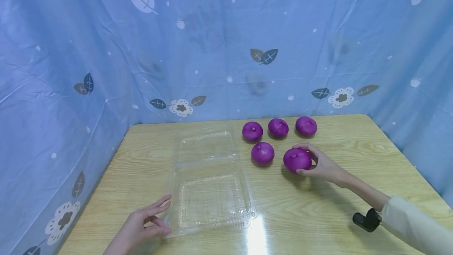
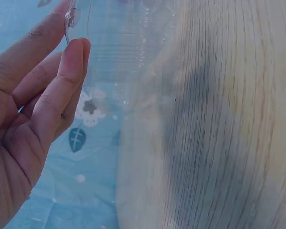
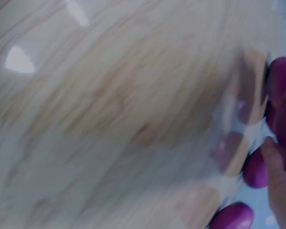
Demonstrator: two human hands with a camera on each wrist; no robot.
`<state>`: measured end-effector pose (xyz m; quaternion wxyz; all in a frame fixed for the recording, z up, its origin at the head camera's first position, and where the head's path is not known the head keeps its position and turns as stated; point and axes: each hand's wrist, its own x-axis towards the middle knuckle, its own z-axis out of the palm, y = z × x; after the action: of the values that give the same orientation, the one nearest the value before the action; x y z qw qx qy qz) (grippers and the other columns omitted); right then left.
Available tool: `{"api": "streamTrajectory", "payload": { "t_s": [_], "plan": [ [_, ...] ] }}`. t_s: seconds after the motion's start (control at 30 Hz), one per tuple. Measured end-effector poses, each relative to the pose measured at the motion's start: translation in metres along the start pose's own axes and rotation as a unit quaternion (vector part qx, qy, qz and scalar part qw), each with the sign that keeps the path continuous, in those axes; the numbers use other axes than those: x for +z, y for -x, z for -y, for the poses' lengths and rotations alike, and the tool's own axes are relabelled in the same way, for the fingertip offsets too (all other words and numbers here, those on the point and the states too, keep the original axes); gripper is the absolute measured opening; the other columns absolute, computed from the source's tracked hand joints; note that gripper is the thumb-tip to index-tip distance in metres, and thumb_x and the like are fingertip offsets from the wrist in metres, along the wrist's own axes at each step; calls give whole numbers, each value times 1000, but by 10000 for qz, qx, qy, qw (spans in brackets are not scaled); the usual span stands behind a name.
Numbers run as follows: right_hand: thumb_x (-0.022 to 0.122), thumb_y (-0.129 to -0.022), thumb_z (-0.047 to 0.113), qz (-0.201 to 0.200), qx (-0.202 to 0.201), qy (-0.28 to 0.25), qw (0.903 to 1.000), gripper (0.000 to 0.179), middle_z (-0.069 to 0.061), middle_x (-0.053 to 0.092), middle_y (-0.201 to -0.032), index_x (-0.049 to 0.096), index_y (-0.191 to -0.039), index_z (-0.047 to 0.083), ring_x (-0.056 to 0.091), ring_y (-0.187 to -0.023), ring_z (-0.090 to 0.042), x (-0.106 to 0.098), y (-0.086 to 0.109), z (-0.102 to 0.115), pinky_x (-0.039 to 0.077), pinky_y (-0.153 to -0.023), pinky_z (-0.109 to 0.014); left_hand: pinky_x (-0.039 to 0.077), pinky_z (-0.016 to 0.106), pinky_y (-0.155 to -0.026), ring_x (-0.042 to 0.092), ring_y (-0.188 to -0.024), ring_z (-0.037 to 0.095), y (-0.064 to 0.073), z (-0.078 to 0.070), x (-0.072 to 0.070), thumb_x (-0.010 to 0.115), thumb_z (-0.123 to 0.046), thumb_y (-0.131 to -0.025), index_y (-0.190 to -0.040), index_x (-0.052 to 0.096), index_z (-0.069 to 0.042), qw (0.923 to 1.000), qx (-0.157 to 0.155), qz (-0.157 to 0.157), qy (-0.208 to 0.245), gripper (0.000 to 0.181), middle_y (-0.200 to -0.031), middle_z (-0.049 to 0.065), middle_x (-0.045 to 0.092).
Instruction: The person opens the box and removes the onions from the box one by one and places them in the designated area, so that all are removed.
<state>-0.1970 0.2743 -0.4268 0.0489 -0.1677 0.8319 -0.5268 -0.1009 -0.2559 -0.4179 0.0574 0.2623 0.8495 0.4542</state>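
In the head view, my right hand point(image 1: 323, 166) grips a purple onion point(image 1: 296, 160) from its right side, thumb at the near side and fingers at the far side. The onion is held close over the table, and in the right wrist view a finger point(image 3: 276, 174) shows at the right edge beside it. A clear plastic clamshell box point(image 1: 212, 196) lies opened flat left of the onions. My left hand point(image 1: 143, 223) is at its near left corner, fingers loosely extended. In the left wrist view, the fingertips point(image 2: 75, 52) are right at the box's rim.
Behind the held onion stand a back row of onions point(image 1: 278, 128) and one nearer onion point(image 1: 262, 153), just right of the box. The wooden table point(image 1: 318, 215) ends at a blue patterned curtain point(image 1: 226, 50). A black wrist device point(image 1: 368, 220) sits by the right sleeve.
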Motion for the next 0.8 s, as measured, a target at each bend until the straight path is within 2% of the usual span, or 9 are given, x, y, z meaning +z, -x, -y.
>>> {"api": "streamTrajectory", "payload": {
  "t_s": [0.07, 0.13, 0.27, 0.47, 0.8],
  "plan": [
    [80, -77, 7, 76, -153, -232, 9996, 63, -13, 49, -128, 46, -130, 5, 53, -113, -7, -2, 0, -5, 55, -85, -26, 59, 36, -74, 65, -71, 8, 1, 0, 0, 76, -15, -80, -118, 58, 14, 10000, 47, -12, -37, 50, -139, -29, 33],
    [81, -75, 4, 151, -231, -433, 9987, 63, -12, 51, -126, 47, -128, 3, 54, -110, -1, -4, 0, -10, 56, -83, -27, 59, 40, -74, 65, -71, 8, 1, 0, 0, 76, -15, -80, -117, 59, 13, 10000, 64, -15, -55, 49, -139, -29, 33],
    [81, -75, 5, 269, -253, -516, 9980, 62, -13, 52, -125, 47, -127, 2, 55, -110, -1, -8, -2, -16, 56, -85, -27, 59, 33, -74, 65, -71, 8, 1, -1, -1, 76, -15, -81, -117, 59, 13, 10000, 19, -6, 6, 49, -139, -29, 34],
    [78, -78, 4, 195, -235, -513, 9982, 65, -15, 50, -132, 43, -133, 0, 50, -116, 4, -15, -9, -22, 48, -91, -17, 56, 18, -73, 65, -72, 9, 0, -2, -2, 75, -14, -81, -122, 55, 15, 9997, -97, 7, 209, 54, -139, -30, 35],
    [74, -83, 7, 268, -163, -469, 9984, 65, -16, 43, -142, 44, -140, 6, 52, -117, -3, -34, -32, -32, 48, -92, -19, 58, 22, -71, 65, -72, 9, 1, 0, 0, 75, -12, -81, -122, 52, 17, 9995, 76, 30, 317, 55, -140, -30, 35]
  ]
}}
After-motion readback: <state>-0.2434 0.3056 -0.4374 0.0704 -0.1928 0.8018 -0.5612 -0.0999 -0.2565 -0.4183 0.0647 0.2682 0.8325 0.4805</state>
